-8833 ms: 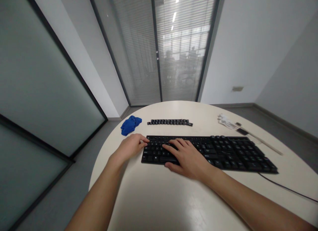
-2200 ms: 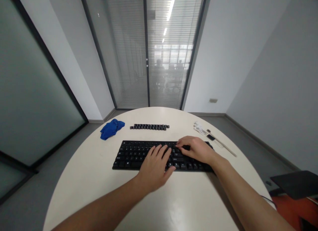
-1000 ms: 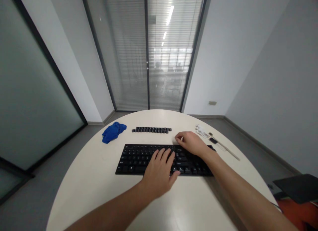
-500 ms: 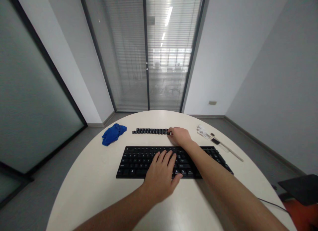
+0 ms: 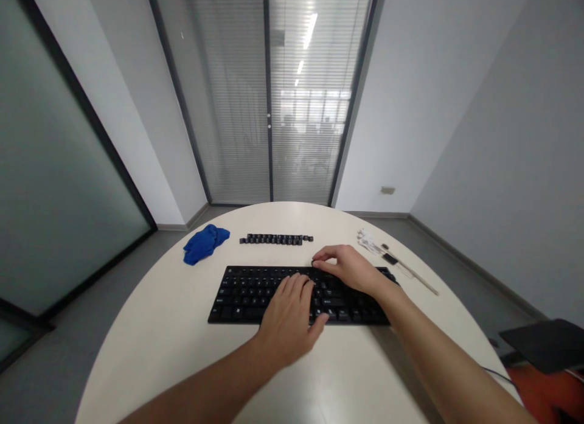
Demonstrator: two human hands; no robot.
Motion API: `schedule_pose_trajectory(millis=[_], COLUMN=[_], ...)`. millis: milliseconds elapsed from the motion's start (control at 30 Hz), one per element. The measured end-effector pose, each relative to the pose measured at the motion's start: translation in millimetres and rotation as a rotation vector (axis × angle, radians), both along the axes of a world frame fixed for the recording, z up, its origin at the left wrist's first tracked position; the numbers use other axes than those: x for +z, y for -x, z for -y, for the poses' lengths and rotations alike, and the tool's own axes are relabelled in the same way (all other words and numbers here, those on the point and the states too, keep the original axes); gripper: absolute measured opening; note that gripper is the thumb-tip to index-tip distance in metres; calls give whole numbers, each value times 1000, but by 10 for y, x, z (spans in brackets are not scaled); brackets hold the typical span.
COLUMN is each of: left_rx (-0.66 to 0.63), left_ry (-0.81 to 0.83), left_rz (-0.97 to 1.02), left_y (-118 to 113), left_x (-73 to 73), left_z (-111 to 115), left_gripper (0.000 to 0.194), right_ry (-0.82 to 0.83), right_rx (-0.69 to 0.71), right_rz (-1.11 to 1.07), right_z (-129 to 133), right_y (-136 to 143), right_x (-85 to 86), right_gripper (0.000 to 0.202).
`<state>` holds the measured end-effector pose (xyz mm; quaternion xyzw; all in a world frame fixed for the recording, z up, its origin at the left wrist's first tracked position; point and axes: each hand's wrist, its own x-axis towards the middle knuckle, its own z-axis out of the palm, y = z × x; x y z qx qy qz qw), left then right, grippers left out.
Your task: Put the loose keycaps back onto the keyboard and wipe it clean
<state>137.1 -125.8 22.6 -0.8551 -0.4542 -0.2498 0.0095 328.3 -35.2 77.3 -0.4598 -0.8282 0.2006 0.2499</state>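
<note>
A black keyboard (image 5: 255, 296) lies across the table in front of me. On its middle keys rests my left hand (image 5: 288, 317), palm down with the fingers stretched out. Over the keyboard's top edge, my right hand (image 5: 349, 269) pinches a small black keycap (image 5: 313, 263) between thumb and fingertips. Loose black keycaps (image 5: 274, 239) stand in rows on the table beyond the keyboard. My right hand and forearm hide part of the keyboard's right side.
A crumpled blue cloth (image 5: 205, 244) lies at the table's left. Toward the right are white slender items (image 5: 367, 240), a small black piece (image 5: 389, 258) and a thin light stick (image 5: 417, 278). A dark cable (image 5: 497, 374) runs over the right edge of the round table (image 5: 150, 345).
My right hand has drawn back from the right end of the keycap rows to the keyboard's top edge, a keycap in its fingertips. My left hand stays on the keys.
</note>
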Motion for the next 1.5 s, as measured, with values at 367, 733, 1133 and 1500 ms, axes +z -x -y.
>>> schedule_pose_trajectory(millis=[367,733,1133,1500], left_rx=[-9,-8,5,-32], left_ry=[2,24,27,34], left_rz=[-2,-9,-32,-75], left_y=[12,20,11,69], left_x=[-20,-26,-12,27], left_z=[13,-5,5,-33], left_gripper=[53,57,60,60], right_ry=[41,-114,-90,-72], right_rx=[68,183,122,178], right_rz=[-100,71,4,22], right_z=[85,94,56,54], right_y=[-151,-180,-208,-228], right_x=[-283,-247,-311,-236], right_gripper=[26,22,16,17])
